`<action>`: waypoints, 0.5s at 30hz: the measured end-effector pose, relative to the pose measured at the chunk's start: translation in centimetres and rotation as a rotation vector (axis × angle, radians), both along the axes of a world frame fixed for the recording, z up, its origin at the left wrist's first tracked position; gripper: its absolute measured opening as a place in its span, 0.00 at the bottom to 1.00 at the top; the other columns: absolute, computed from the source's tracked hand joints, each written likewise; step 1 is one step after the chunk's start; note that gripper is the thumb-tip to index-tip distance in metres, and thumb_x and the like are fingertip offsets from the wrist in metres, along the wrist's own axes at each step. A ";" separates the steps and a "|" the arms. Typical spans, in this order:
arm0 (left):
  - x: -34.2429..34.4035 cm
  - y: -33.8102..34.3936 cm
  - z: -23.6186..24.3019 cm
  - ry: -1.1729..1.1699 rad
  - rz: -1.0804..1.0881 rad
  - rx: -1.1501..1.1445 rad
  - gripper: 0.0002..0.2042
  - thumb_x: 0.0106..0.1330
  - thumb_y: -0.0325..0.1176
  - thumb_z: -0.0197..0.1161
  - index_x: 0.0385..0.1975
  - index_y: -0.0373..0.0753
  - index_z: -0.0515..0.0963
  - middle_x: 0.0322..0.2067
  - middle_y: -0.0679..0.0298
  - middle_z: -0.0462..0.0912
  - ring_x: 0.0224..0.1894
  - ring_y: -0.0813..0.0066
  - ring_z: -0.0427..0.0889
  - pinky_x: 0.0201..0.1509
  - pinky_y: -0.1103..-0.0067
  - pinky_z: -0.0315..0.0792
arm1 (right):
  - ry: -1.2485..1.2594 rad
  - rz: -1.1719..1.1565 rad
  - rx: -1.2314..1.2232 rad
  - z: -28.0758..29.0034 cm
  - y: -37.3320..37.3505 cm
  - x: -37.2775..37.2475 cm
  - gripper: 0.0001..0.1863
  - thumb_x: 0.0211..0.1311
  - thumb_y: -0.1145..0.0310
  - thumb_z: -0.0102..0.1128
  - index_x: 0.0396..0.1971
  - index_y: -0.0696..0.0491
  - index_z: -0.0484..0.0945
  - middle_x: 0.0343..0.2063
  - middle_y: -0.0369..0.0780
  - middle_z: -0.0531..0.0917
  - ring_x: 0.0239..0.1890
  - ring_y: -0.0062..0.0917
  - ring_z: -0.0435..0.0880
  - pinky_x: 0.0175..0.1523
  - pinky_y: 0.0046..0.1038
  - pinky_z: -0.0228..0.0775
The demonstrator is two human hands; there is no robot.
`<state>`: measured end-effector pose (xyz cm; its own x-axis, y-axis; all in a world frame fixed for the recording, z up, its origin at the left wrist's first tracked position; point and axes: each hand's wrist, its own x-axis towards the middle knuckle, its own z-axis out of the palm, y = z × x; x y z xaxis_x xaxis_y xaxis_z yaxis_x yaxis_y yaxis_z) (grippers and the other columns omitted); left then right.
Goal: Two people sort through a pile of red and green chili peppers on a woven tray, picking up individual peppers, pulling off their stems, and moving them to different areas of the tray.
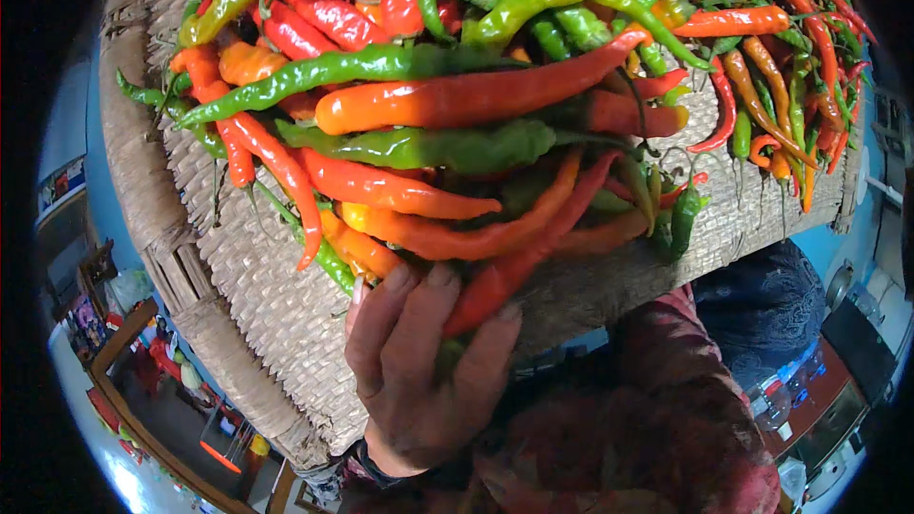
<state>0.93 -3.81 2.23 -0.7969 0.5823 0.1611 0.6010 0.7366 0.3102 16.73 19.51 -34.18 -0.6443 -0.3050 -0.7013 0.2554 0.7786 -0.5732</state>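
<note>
At the near edge of a large pile of chili peppers [409,195] is my left hand [428,371], its back up and fingers curled. A long red chili pepper [505,276] runs down between its fingers and thumb. The fingertips also touch an orange chili pepper [357,249] beside it. Green, orange and red peppers lie heaped above the hand, most of them lengthwise across the pile. Under them is a woven straw-coloured tray [248,276] with a thick rim. My right hand does not show.
A second heap of thinner red and green chilies [785,76] lies at the tray's far right. Dark red patterned cloth [657,390] and a dark blue patterned cloth [762,309] are at the lower right. Beyond the tray's left side is a wooden frame [124,338] with colourful items around it.
</note>
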 end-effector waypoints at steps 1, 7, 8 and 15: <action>0.0 0.0 -0.2 0.007 -0.013 0.025 0.13 0.51 0.30 0.72 0.37 0.54 0.83 0.50 0.57 0.78 0.55 0.56 0.72 0.57 0.66 0.71 | 0.005 -0.003 0.000 0.4 0.4 2.6 0.15 0.60 0.69 0.51 0.44 0.55 0.81 0.48 0.51 0.81 0.51 0.43 0.81 0.55 0.42 0.73; 0.1 0.0 -0.2 -0.006 -0.014 0.050 0.13 0.51 0.30 0.72 0.37 0.52 0.83 0.50 0.57 0.78 0.55 0.54 0.72 0.57 0.65 0.71 | 0.054 -0.006 -0.006 -2.5 -1.5 1.4 0.15 0.60 0.69 0.51 0.44 0.55 0.81 0.48 0.51 0.81 0.51 0.42 0.81 0.55 0.42 0.73; 0.1 0.1 0.0 -0.005 -0.007 0.046 0.13 0.51 0.30 0.72 0.37 0.52 0.83 0.50 0.57 0.78 0.55 0.54 0.72 0.57 0.65 0.71 | 0.067 -0.002 -0.012 -5.3 -0.2 -3.6 0.15 0.60 0.69 0.51 0.44 0.55 0.81 0.48 0.51 0.81 0.51 0.42 0.81 0.55 0.42 0.73; 0.2 1.2 -0.8 -0.013 0.051 0.110 0.10 0.54 0.29 0.69 0.37 0.47 0.82 0.49 0.57 0.77 0.54 0.56 0.73 0.56 0.65 0.70 | 0.148 -0.003 0.056 -7.5 8.2 -8.1 0.15 0.60 0.69 0.51 0.44 0.55 0.81 0.48 0.51 0.81 0.51 0.42 0.81 0.54 0.42 0.74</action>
<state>1.09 -2.60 1.43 -0.8272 0.5207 0.2111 0.5593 0.7272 0.3980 8.60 27.76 -41.72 -0.7430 -0.2660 -0.6142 0.1738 0.8095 -0.5609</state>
